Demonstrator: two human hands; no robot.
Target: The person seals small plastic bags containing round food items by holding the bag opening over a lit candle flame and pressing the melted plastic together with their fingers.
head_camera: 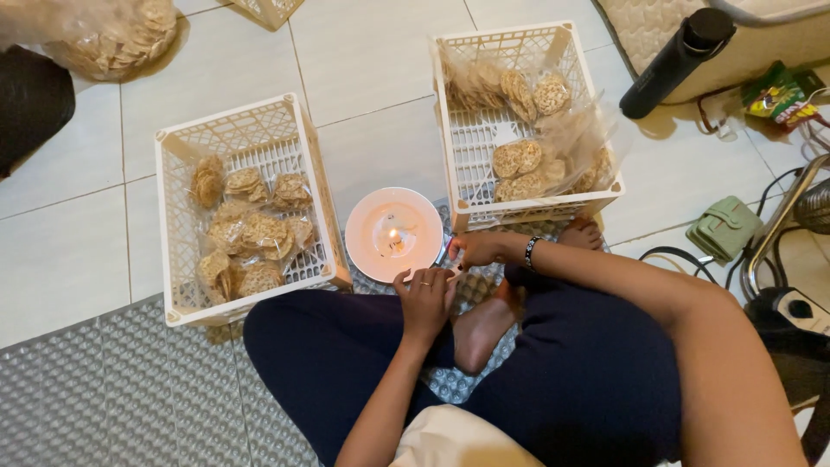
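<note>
Mostly, the hands hid what they worked on. Low in mid-frame, the left hand [425,298] and right hand [478,249] met just beside a white bowl [393,233] with a small candle [396,233] burning inside. Both had fingers curled together on a thin clear bag [456,275], barely visible. Crates [246,207] of bagged crackers [251,233] flanked the bowl; a dark bottle [674,60] lay at the upper right.

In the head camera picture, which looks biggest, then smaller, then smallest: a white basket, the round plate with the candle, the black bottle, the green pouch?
1. Left basket and right basket: they look about alike.
2. Plate.
3. Bottle.
4. Pouch.
Plate against bottle is close, so that pair is unsure.
</note>
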